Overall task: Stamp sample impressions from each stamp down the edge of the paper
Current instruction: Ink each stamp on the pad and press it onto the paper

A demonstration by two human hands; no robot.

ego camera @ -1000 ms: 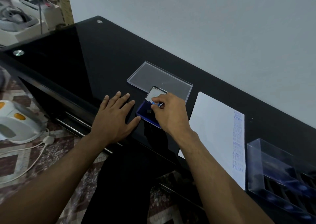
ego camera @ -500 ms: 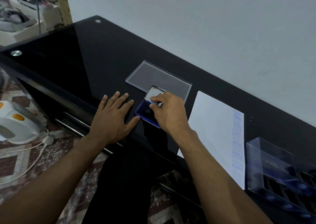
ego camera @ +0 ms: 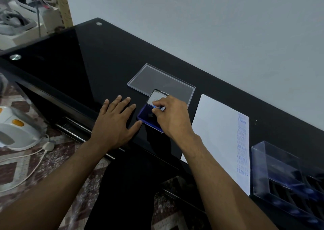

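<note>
Head view: left hand [ego camera: 114,124] flat on black table [ego camera: 105,63], fingers spread, thumb tip by ink pad [ego camera: 149,118]. Right hand [ego camera: 172,114] pinches small blue stamp [ego camera: 155,107] over ink pad. Paper [ego camera: 217,133] right of pad, blue impressions [ego camera: 242,145] down its right edge.

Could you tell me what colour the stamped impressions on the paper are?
Blue impressions, head view.
</note>
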